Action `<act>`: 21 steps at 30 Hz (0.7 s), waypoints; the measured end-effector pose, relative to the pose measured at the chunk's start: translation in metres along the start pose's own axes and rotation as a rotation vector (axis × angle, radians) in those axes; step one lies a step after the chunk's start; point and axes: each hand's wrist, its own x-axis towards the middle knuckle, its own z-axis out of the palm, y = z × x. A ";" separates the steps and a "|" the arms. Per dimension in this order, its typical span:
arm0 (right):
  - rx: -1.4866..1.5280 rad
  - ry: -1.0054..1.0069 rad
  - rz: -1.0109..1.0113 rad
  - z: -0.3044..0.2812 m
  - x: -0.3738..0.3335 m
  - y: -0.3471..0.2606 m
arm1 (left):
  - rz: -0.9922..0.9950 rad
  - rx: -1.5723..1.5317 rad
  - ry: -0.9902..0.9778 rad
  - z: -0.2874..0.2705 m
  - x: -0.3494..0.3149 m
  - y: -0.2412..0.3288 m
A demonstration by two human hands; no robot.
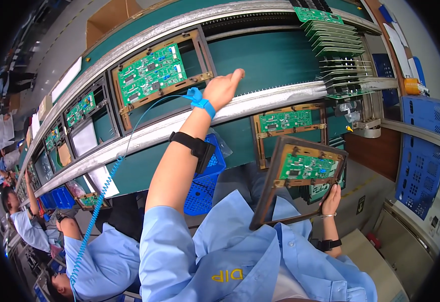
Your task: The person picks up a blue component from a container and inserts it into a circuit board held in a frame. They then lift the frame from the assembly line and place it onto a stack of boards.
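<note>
My right hand [330, 200] grips the lower edge of a dark brown carrier frame [270, 186] that holds a green circuit board [308, 167], tilted up in front of my chest. My left arm is stretched out, with a black band on the forearm and a blue wrist strap [200, 100] with a coiled blue cord. My left hand [223, 89] rests empty on the metal rail [260, 100] of the green conveyor belt [270, 58], just right of another frame with a green circuit board [152, 73].
A third framed board [285, 121] lies below the rail. A rack of stacked green boards [338, 50] stands at the upper right. A blue basket [205, 176] sits under my arm, blue crates [421, 151] at the right. Co-workers in light blue [104, 261] sit on my left.
</note>
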 end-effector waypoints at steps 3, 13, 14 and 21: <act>-0.044 -0.054 -0.109 0.011 0.022 -0.011 | -0.112 0.016 -0.017 0.006 -0.004 -0.002; -0.007 -0.379 -0.100 0.040 0.113 -0.083 | -0.387 0.056 -0.026 0.023 0.005 -0.016; -0.030 -0.415 -0.147 0.040 0.126 -0.094 | -0.462 0.058 -0.043 0.021 0.007 -0.014; -0.016 -0.539 -0.320 0.071 0.214 -0.176 | -0.581 -0.026 0.089 0.030 0.001 -0.017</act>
